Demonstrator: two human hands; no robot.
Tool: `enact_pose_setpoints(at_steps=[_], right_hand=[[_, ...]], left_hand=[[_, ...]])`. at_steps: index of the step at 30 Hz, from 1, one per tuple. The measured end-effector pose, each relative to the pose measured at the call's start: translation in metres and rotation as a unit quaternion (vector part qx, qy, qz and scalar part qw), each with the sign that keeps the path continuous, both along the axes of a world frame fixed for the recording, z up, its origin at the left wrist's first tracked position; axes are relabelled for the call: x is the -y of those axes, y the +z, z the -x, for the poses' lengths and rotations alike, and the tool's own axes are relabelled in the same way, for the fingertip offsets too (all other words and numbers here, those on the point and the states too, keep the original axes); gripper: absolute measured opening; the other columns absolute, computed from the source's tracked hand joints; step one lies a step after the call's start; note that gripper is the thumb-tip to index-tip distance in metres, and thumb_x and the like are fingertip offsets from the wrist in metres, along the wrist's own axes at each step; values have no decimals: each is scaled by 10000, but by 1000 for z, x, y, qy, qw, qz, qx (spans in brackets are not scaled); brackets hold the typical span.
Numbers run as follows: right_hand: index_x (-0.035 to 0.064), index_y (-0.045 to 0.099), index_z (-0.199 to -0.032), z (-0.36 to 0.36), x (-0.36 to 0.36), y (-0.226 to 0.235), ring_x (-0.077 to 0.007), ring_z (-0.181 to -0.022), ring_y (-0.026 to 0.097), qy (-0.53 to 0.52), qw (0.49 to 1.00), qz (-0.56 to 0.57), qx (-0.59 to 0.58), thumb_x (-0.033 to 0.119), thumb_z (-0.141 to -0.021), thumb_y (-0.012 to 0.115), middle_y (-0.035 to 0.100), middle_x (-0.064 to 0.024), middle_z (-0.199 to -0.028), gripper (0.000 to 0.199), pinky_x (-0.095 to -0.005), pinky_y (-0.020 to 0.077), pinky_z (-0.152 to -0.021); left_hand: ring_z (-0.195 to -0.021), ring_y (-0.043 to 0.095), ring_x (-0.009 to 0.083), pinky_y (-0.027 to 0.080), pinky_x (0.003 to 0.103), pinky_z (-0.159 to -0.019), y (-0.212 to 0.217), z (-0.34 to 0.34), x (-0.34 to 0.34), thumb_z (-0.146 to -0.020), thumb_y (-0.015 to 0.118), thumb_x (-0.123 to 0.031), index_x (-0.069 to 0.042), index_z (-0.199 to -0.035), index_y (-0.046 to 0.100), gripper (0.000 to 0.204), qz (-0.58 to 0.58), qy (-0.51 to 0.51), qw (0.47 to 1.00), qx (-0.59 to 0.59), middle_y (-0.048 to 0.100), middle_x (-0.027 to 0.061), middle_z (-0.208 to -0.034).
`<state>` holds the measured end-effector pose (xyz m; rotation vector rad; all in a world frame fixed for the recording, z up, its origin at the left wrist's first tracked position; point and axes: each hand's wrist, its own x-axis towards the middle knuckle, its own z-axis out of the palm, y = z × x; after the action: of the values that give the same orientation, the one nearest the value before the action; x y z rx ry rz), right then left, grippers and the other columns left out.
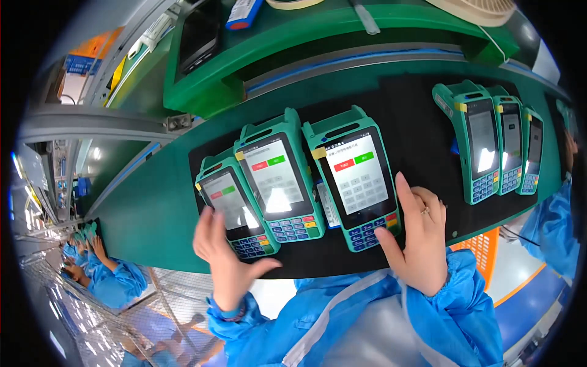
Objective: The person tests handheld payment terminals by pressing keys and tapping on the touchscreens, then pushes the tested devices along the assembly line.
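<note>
Three green handheld payment terminals stand side by side before me, screens lit with a red and a green button. My right hand is at the right-hand terminal. Its index finger stretches along the terminal's right edge, and the thumb lies over the lower right of the keypad; whether it presses a key I cannot tell. My left hand, fingers spread and slightly blurred, hovers at the lower left of the left-hand terminal, covering part of it. Between the two is the middle terminal, touched by neither hand.
Three more green terminals stand to the right on the black mat. Behind runs a raised green shelf bearing a dark phone-like device and a blue-and-white object. An orange basket stands below the right edge. Other people in blue work at both sides.
</note>
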<state>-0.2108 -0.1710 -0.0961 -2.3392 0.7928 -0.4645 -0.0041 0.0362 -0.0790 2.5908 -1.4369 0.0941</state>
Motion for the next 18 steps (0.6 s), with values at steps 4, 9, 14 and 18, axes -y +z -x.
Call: enact_pose_setpoints(at_steps=[4,9,14,18], right_hand=[[-17,358,-1351,-2,4,10,-278,-935,512,33,980,-185,70,18,-780,639,526,-171,-1056,637,-341,427,-811],[23,319,-1397,-5,4,7,-111,-698,512,48,960,-267,65,-12,-780,635,457,-112,-1094,694,-220,436,-561],[38,320,-1402,-8,1,7,-65,-650,500,6,946,-314,84,-25,-779,629,446,-107,-1145,698,-177,398,-501],[41,333,-1397,-11,8,3,-62,-635,495,9,936,-339,92,-44,-761,634,450,-111,-1159,708,-177,394,-503]], left_hand=[[-1190,349,341,244,441,-951,-4,23,7,-589,825,-280,-154,-1134,571,614,15,-27,996,86,365,165,-1331],[-966,533,270,360,373,-833,-8,31,8,-673,649,-9,-114,-1032,619,375,43,23,995,87,590,92,-1036],[-939,552,340,443,383,-816,-5,44,49,-802,578,5,39,-1343,331,595,104,98,971,-193,573,198,-1059],[-889,623,172,495,259,-718,-3,34,53,-873,535,17,-1,-1349,336,516,179,127,886,-408,570,152,-1095]])
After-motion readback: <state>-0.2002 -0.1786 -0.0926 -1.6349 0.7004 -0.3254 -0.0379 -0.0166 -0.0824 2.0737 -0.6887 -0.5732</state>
